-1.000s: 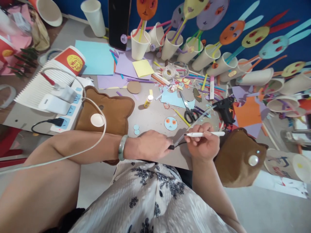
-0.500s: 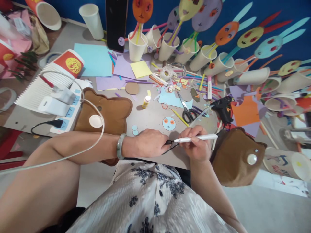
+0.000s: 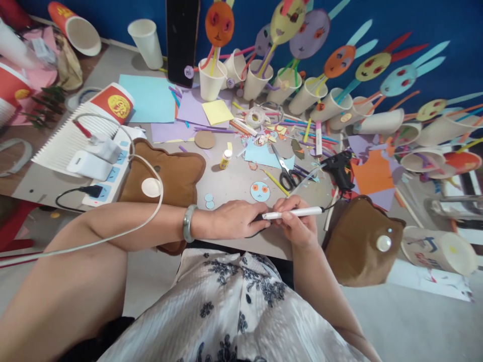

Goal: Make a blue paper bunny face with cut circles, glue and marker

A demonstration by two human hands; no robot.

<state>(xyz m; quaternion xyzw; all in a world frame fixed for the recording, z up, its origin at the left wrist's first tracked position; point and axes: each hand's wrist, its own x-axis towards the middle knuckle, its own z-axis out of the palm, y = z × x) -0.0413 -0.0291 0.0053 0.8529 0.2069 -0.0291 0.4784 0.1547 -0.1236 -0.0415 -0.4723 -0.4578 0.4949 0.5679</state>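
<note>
My right hand [image 3: 300, 223] pinches a slim white marker pen [image 3: 298, 212], held almost level over the front edge of the table. My left hand [image 3: 237, 219], with a bangle on its wrist, is closed on the marker's black cap [image 3: 258, 217], mostly hidden by the fingers. Cap and pen meet end to end; how far the cap is pushed on cannot be made out. Just beyond the hands lies a round blue paper face [image 3: 260, 191] with orange eyes. Two small blue paper discs [image 3: 209, 201] are to the left of it.
Scissors [image 3: 289, 176], a glue stick [image 3: 226, 159] and a black glue gun [image 3: 338, 171] lie behind the hands. Brown cushion-like pieces [image 3: 169, 171] flank them. Paper cups [image 3: 212, 80] with paper faces line the back. A white cable [image 3: 151, 218] crosses my left forearm.
The marker has moved left toward my left hand, and its tip, bare before, now meets the black cap. The whole view has shifted slightly.
</note>
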